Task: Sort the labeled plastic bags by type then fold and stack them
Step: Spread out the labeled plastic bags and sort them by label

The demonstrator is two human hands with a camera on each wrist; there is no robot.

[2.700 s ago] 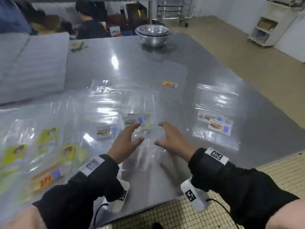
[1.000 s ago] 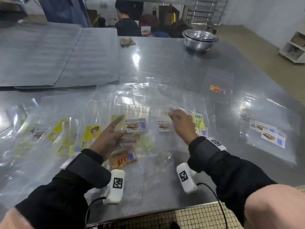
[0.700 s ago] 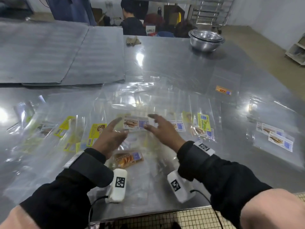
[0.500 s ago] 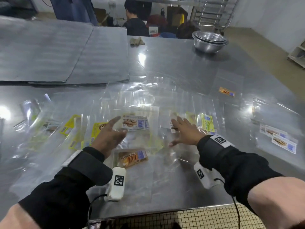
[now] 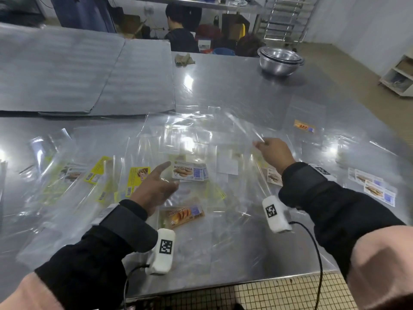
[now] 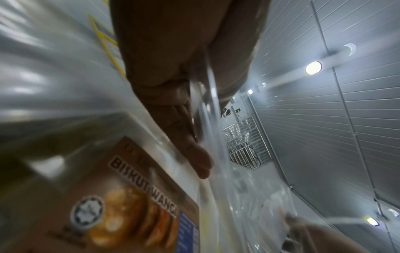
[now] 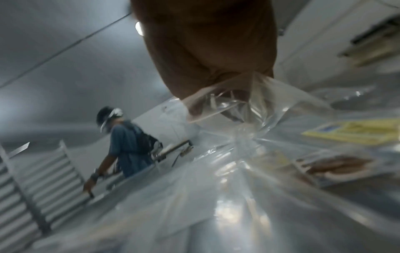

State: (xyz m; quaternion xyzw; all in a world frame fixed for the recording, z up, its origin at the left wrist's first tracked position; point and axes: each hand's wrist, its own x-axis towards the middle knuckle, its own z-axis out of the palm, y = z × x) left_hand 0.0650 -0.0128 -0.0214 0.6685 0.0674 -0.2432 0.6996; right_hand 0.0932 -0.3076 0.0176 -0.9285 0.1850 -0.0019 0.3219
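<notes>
Many clear plastic bags with printed labels lie overlapping on the steel table [image 5: 234, 90]. My right hand [image 5: 259, 143] is raised over the pile and pinches the corner of one clear bag [image 5: 257, 171], whose film hangs down to a biscuit label [image 5: 273, 176]. The right wrist view shows that pinch [image 7: 207, 102] on the crumpled film [image 7: 249, 106]. My left hand [image 5: 169, 177] hovers beside the Biskut Lenga label [image 5: 188, 173], index finger straight. In the left wrist view, clear film [image 6: 207, 106] runs between its thumb and fingers [image 6: 184, 133]. A Biskut Wangi bag [image 5: 182, 214] lies under that wrist.
Yellow-labelled bags [image 5: 138, 175] spread to the left. A small pile of biscuit-labelled bags [image 5: 371, 186] lies at the right, a single orange-labelled bag [image 5: 305, 126] farther back. Stacked steel bowls [image 5: 280, 60], a cloth [image 5: 184, 59] and corrugated sheets [image 5: 78, 70] occupy the far side. A person [image 5: 181, 36] sits behind.
My right hand lay flat on the bags half a second ago; now it has lifted up and right, pinching a bag corner. The left hand has stayed in place.
</notes>
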